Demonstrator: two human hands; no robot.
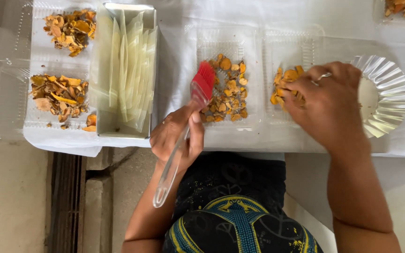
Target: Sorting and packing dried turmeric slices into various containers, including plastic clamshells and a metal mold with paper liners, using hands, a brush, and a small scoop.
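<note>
Desk (305, 14), white cloth over it, fills the top half; its far edge and both ends are cut off by the frame. Below it, concrete floor (10, 197) w/ a dark grate strip, partly hidden by the person's lap in a dark patterned garment w/ blue and yellow.

Metal box (100, 93), rectangular, left of centre, holds clear bags stood on edge; can't tell how many. Left of it, two clear plastic trays (5, 93) w/ dried orange-brown slices, upper pile (71, 29) and lower pile (58, 96); tray rims faint against the cloth, hard to trace.

Centre: clear tray (254, 47) w/ small orange chips (228, 91). Next to it on the right, another clear tray (287, 42); its chips (284, 77) mostly hidden under the right hand. Fluted foil dish (387, 93) at right, its left part covered by that hand. Top right corner, more orange chips (401, 7), cut off by the frame.

Right hand (326, 105) lies palm down over the chips in the right tray, fingers curled into them; ring on one finger; whether it's pinching a piece can't be seen.

Left hand (176, 138) closed round the clear handle of a pastry brush (183, 126), red silicone bristles (204, 82) up at the centre tray's left edge, handle end pointing down toward the lap.
</note>
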